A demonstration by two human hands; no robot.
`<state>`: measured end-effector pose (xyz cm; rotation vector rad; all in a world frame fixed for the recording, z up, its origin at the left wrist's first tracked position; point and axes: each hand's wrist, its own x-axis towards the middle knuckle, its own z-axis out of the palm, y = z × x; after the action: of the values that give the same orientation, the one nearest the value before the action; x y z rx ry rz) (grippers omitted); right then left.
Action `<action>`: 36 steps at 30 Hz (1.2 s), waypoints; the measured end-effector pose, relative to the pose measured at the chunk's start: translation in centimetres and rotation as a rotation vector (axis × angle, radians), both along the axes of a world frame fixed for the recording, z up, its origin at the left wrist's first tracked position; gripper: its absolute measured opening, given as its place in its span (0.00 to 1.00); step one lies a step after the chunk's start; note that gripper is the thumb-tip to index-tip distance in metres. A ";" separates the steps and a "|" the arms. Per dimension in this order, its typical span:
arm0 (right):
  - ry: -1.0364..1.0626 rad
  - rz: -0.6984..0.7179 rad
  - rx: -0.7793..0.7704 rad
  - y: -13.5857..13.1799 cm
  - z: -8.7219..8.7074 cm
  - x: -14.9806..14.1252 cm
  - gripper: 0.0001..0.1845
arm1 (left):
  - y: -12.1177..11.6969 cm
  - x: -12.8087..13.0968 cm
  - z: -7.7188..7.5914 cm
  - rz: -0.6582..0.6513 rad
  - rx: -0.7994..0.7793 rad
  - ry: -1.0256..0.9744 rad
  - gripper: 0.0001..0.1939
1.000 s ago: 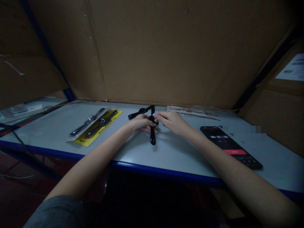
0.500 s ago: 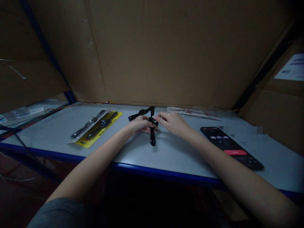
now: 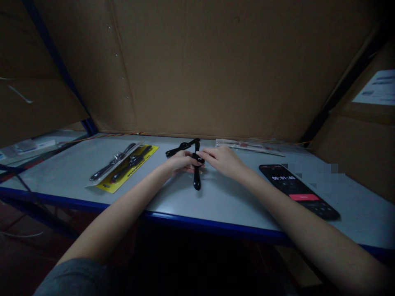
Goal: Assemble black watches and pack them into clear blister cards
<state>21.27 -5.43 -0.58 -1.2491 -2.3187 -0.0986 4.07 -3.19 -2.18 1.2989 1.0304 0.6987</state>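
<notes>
A black spokeshave [image 3: 196, 180] points away from me in the middle of the table, one handle towards me. My left hand [image 3: 182, 161] is closed around its middle part, thumb on top. From the other side, the bent fingers of my right hand [image 3: 220, 158] pinch at the same middle part; any small part between the fingertips is hidden. Just behind my left hand lies a second black spokeshave [image 3: 182, 148], slanting across the table.
Left on the table [image 3: 173, 205] is an opened blister pack [image 3: 112, 186] with a yellow card and another spokeshave. A phone [image 3: 298, 191] showing a running timer lies right, under my right forearm. Clear plastic packets [image 3: 249, 146] lie along the cardboard wall [image 3: 197, 74].
The whole view has shifted very slightly. Both hands stay at the spokeshave's middle, with hardly any visible finger movement.
</notes>
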 end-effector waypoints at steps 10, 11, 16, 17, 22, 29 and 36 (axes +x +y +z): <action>0.113 0.094 -0.102 0.0 -0.1 -0.1 0.26 | 0.3 0.0 -0.1 0.010 -0.004 -0.008 0.16; 0.124 0.113 -0.121 0.0 -0.1 -0.2 0.26 | 0.3 0.0 -0.1 0.005 -0.002 -0.005 0.16; 0.108 0.114 -0.105 -0.1 -0.1 -0.2 0.25 | 0.0 0.0 0.0 -0.002 0.000 -0.012 0.18; 0.094 0.099 -0.085 -0.1 0.0 -0.1 0.24 | -0.1 0.1 0.0 0.004 0.001 -0.015 0.18; 0.024 0.032 -0.018 -0.1 0.1 0.0 0.22 | -0.2 0.1 0.2 0.019 -0.012 -0.013 0.17; 0.036 -0.036 -0.043 0.1 -0.3 -0.1 0.19 | -0.3 0.2 0.3 0.021 0.002 0.015 0.18; 0.075 -0.003 -0.093 0.3 -0.5 -0.3 0.18 | -0.3 0.2 0.3 0.019 0.030 0.039 0.20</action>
<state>20.99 -5.08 -1.11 -1.2788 -2.2799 0.0545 4.25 -3.53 -1.92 1.3346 1.0687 0.7082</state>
